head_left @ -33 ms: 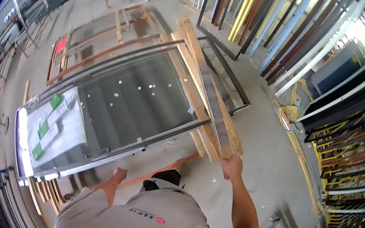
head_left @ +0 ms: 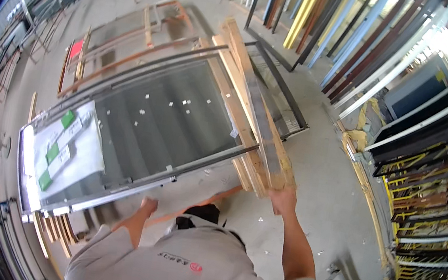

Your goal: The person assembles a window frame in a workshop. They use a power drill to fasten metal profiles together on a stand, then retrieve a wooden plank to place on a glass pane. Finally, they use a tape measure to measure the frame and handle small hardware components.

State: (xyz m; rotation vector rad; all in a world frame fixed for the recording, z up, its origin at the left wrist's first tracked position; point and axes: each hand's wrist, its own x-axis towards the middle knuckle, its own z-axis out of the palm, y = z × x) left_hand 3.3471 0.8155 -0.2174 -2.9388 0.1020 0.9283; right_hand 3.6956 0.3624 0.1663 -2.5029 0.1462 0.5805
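My right hand (head_left: 282, 200) is closed on the near end of a wooden board (head_left: 284, 163), one of several lying slantwise over the right end of a framed glass panel (head_left: 163, 123). A dark metal strip (head_left: 261, 122) runs along the top of the boards. The panel has a dark frame, small white squares on the glass and a white sheet (head_left: 84, 157) with green patches at its left end. My left hand (head_left: 149, 205) hangs just off the panel's near edge, fingers curled, with nothing visible in it.
Behind the panel lies a reddish-brown frame (head_left: 113, 70). A smaller dark frame (head_left: 291, 106) rests beyond the boards. Long coloured profiles (head_left: 358, 41) lean upright at the far right, with racks of dark profiles (head_left: 433, 198) nearer. Wooden slats (head_left: 54, 228) show under the panel's left end.
The view has shifted slightly. My right hand and the near ends of the boards sit a little further left and up in the picture; my right hand keeps its grip.
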